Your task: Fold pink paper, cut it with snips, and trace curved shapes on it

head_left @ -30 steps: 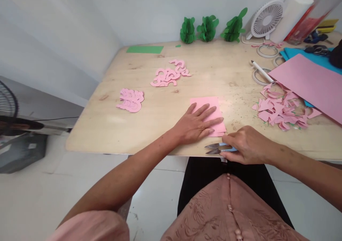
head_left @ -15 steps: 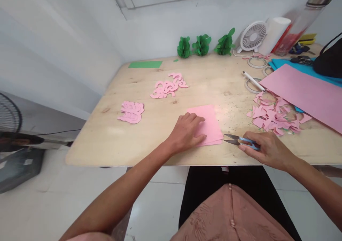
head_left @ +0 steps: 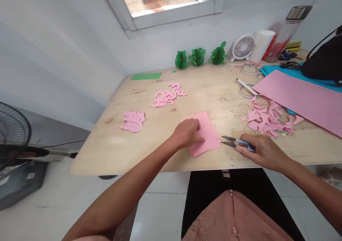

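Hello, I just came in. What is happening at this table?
A person holds small blue-handled snips in the right hand, blades apart, beside pink paper sheets. The left hand is on those sheets. Pink scraps lie to the right, curved pink cut-outs farther back. Three green paper figures stand near the wall.

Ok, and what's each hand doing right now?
Left hand: curled, fingers on the square pink paper sheets.
Right hand: closed around the small blue-handled metal snips, blades apart.
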Motion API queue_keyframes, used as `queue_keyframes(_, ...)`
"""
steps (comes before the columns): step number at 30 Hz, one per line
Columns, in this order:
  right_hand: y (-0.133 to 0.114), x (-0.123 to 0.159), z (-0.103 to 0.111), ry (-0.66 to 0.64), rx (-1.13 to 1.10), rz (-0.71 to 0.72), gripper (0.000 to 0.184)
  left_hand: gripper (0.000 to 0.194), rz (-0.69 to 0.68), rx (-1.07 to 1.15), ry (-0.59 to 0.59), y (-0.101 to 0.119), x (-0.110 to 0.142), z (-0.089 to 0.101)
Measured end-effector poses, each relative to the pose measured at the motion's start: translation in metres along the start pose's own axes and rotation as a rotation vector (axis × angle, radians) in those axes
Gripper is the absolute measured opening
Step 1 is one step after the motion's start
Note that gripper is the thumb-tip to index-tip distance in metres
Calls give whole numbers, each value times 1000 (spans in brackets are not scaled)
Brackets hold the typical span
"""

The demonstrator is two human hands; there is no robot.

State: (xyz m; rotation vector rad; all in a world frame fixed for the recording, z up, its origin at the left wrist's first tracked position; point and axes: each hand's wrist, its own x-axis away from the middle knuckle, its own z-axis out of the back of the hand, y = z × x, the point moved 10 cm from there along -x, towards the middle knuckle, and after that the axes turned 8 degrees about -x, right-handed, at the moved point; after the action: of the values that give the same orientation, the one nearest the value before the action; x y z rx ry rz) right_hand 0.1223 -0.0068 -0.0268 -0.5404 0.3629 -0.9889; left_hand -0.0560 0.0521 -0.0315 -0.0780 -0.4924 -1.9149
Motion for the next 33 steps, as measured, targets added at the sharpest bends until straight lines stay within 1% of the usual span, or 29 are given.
queue_keyframes(3,1,-1,0,-5,-7,-8,32,23,21,70,-7,-2,-1,-1)
queue_keyframes(6,3,-1,2,3,-19,-18,32,17,25,185,-22,-5,0,-3)
queue_keyframes(9,7,-1,5,2,-42,-42,32,18,4,341,-54,-8,2,-6)
queue_keyframes(11,10,0,7,-8,-50,-59,34,14,-19,445,-89,-9,5,-7)
queue_keyframes(13,11,0,9,-19,-46,-68,34,16,-41,543,-123,-10,8,-8)
queue_keyframes(18,2,-4,5,-98,26,-16,31,21,-59,773,-180,-13,15,-7)
queue_keyframes(22,-3,-10,4,-132,109,-2,30,22,-47,977,-241,-13,19,-11)
queue_keyframes(27,-9,-18,0,-202,178,43,30,23,-42,1006,-250,-12,19,-11)
queue_keyframes(30,-18,-22,-6,-244,207,88,27,24,-39,998,-245,-12,18,-12)
queue_keyframes(33,-28,-26,-12,-258,207,116,26,26,-37,988,-214,-11,16,-11)
